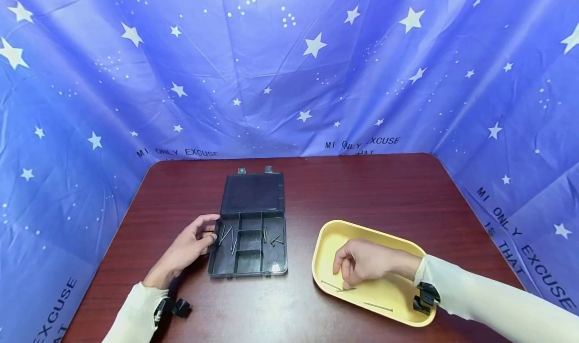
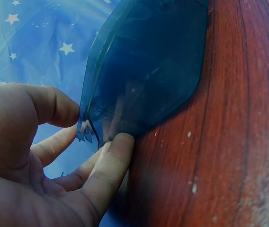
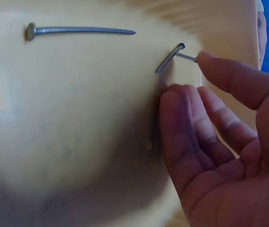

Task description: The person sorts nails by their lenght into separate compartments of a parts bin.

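A dark translucent compartment box point(image 1: 249, 260) lies on the table with its lid point(image 1: 253, 192) folded back. Several nails point(image 1: 232, 240) lie in its left and right compartments. My left hand point(image 1: 192, 245) holds the box's left side near the hinge, fingertips and thumb against the wall in the left wrist view. Inside a yellow tray point(image 1: 327, 232), my right hand point(image 1: 366, 260) reaches down with bent fingers. In the right wrist view, its thumb tip meets the end of a nail point(image 3: 186, 57) crossed by another nail point(image 3: 169, 58). A gap shows between thumb and fingers.
Another nail point(image 3: 85, 30) lies apart on the tray floor. The tray stands right of the box on a reddish-brown table point(image 1: 362, 192). A blue star-patterned cloth point(image 1: 271, 56) hangs behind the table and along both sides.
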Action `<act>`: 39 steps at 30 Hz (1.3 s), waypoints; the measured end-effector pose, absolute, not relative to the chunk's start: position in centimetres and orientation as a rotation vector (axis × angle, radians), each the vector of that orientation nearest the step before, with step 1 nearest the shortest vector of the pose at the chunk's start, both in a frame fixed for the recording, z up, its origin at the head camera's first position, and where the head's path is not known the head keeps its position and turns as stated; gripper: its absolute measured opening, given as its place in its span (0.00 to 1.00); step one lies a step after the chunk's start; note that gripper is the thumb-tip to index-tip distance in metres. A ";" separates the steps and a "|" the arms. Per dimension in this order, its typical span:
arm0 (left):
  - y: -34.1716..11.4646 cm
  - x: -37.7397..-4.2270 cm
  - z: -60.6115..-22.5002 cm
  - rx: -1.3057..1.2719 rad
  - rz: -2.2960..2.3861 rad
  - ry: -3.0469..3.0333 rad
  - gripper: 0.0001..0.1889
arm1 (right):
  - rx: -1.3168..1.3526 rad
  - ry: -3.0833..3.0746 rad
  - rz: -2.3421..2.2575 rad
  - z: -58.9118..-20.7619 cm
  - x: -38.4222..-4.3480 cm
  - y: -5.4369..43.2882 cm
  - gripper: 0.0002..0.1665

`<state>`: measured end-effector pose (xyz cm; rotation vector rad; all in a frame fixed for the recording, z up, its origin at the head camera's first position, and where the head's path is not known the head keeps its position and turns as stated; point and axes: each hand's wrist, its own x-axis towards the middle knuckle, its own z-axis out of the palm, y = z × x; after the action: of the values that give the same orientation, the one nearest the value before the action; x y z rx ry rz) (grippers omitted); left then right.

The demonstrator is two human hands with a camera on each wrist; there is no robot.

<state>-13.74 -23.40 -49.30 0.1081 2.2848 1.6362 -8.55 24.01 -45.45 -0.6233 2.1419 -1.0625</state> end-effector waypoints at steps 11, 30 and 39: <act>-23.3 -13.6 -49.5 0.113 1.653 2.273 0.28 | -0.779 2.305 -0.793 -45.7 -7.9 23.9 0.16; -23.2 -13.4 -49.5 0.120 1.674 2.274 0.29 | -0.994 2.434 -0.464 -45.9 -7.6 23.7 0.17; -23.2 -13.5 -49.3 0.117 1.657 2.292 0.28 | -1.063 2.439 -0.428 -46.0 -7.6 23.9 0.16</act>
<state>-13.52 -23.15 -49.32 0.1172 2.2921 1.6570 -7.58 23.91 -46.02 -1.0627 2.4386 -0.4285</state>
